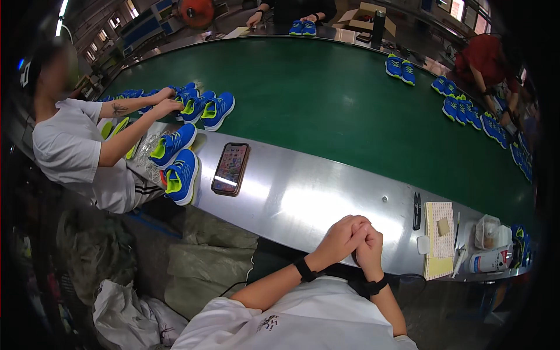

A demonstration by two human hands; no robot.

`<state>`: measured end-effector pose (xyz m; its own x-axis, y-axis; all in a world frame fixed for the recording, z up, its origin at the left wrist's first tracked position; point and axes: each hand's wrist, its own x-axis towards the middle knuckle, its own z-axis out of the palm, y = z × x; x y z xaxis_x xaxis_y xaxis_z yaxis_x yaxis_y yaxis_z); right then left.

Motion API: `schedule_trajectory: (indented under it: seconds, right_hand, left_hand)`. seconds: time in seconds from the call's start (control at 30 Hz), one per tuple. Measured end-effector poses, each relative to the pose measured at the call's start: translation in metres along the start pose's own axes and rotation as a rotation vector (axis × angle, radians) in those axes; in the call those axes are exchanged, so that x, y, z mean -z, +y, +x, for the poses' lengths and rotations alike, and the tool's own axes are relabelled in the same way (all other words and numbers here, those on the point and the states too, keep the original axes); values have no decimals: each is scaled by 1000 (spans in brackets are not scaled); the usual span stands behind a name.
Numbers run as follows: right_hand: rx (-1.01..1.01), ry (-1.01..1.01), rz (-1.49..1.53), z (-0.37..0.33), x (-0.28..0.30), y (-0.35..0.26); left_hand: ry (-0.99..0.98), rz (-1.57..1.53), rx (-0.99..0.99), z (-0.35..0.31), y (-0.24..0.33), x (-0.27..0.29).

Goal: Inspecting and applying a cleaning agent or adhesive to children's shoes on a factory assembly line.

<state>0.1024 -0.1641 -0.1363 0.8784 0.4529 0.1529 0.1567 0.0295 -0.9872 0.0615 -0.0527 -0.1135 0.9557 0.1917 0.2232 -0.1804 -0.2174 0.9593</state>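
Observation:
My left hand (339, 238) and my right hand (369, 249) are clasped at the near edge of the steel table (286, 181). The fingers of both are closed around each other, and no object shows in them. Left of my hands, a phone (231, 169) lies face up with its screen lit. To the right are black thread snips (416, 211) and a notepad (437, 265) with a small tan block (443, 227) on it.
A green conveyor belt (303, 99) carries blue sneakers (400, 70). At left, a seated person (73, 146) handles sneakers (217, 111); another pair (182, 175) stands nearer me. Far right are a plastic tub (486, 232) and white bottle (489, 261). Other people work across the belt.

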Motion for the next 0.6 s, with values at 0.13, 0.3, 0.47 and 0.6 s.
schedule_trajectory:
  seconds: [0.13, 0.3, 0.47, 0.6]
  right_hand:
    - [10, 10, -13, -2, 2, 0]
    - [-15, -9, -26, -1, 7, 0]
    - [12, 4, -13, -1, 6, -4]
    - [16, -3, -6, -2, 7, -1]
  left_hand:
    - [-13, -1, -5, -1, -1, -1]
    - [-22, 7, -26, 1, -1, -3]
    - [-31, 8, 0, 2, -3, -4]
    - [-23, -5, 0, 1, -3, -4]
